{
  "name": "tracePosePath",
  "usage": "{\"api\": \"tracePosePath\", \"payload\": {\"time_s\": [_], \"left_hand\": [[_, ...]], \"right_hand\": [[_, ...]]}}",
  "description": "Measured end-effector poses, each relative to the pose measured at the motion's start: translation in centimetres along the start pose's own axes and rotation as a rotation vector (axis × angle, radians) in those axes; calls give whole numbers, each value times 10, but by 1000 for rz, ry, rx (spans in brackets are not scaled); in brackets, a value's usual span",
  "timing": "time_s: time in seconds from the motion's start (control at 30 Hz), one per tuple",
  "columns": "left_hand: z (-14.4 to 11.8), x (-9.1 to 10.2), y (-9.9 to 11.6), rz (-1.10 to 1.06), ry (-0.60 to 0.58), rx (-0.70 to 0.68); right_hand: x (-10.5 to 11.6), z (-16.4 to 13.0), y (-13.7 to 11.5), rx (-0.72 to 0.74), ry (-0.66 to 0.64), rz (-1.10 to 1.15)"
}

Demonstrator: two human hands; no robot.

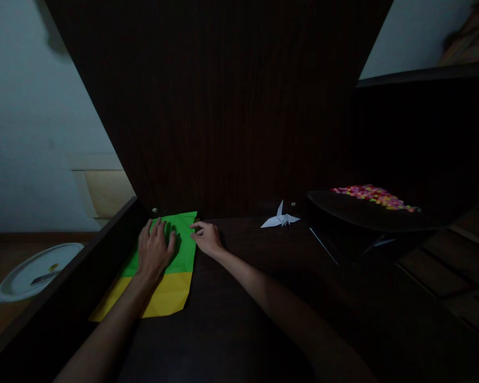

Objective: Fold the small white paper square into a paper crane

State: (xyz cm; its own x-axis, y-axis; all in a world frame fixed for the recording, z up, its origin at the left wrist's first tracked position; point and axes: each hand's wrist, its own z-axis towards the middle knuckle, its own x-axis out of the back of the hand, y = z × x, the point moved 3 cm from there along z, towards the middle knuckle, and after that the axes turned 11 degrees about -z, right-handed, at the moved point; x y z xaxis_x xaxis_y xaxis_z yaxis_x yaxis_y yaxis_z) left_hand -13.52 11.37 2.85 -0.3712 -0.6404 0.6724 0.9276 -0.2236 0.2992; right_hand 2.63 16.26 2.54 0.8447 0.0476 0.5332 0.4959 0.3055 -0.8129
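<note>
A sheet of paper, green on its far part and yellow on its near part, lies at the left on the dark wooden surface. My left hand rests palm down on the green part, its fingers spread. At the sheet's right edge, the fingertips of my right hand are bent together on the green paper. A white folded paper crane sits to the right of that hand, apart from it.
A dark upright panel rises behind the surface, and a low side board borders it on the left. On a dark curved shelf at the right lies a pile of small colourful pieces. A white lid-like tray is on the floor.
</note>
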Motion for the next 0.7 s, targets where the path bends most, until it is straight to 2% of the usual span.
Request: {"api": "tracePosePath", "payload": {"time_s": [0.13, 0.23, 0.3, 0.37, 0.43, 0.53, 0.57, 0.6, 0.7], "left_hand": [[3, 12, 8, -18, 87, -51], [6, 23, 12, -66, 129, -33], [9, 30, 13, -157, 139, 30], [12, 36, 12, -309, 142, 168], [15, 40, 14, -364, 154, 228], [20, 38, 19, -517, 111, 353], [20, 32, 20, -762, 67, 519], [20, 28, 25, -854, 27, 578], [18, 16, 46, -1029, -138, 647]], "right_hand": [[11, -2, 2, 5, 34, 70], [26, -4, 8, 7, 50, 122], [40, -7, 12, 10, 52, 160], [57, -13, 18, 16, 55, 196], [77, -20, 24, 20, 60, 227], [106, -34, 35, 17, 79, 258], [116, -40, 40, 11, 85, 266], [125, -45, 45, 5, 88, 272], [150, -64, 60, -18, 96, 287]]}}
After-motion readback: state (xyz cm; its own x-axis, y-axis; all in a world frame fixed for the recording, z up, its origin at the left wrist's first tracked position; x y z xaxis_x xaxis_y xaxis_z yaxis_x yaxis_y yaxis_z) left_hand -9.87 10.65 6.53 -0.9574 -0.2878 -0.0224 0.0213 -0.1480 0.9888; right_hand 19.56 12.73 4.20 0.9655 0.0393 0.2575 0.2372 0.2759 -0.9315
